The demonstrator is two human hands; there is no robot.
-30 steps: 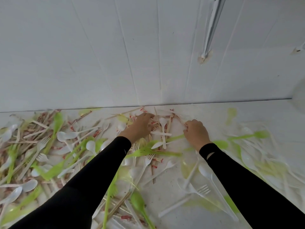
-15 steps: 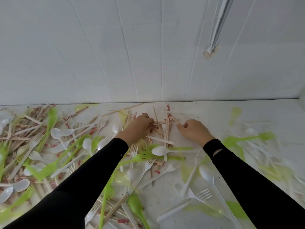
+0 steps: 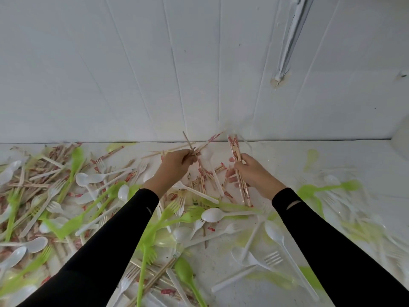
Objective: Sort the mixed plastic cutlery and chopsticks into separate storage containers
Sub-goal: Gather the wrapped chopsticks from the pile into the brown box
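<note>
Right hand (image 3: 254, 175) clamped round a bundle of chopsticks (image 3: 235, 149) over the white surface (image 3: 276, 156), left hand (image 3: 174, 165) pinching loose sticks (image 3: 188, 140), count blurred, and mixed cutlery (image 3: 88, 178) strewn below, smeared at right and partly hidden by sleeves (image 3: 332, 251).

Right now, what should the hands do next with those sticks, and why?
Probably pass the chopsticks pinched in the left hand into the bundle the right hand grips: both hold the same kind, so one bundle is easier to carry.
</note>
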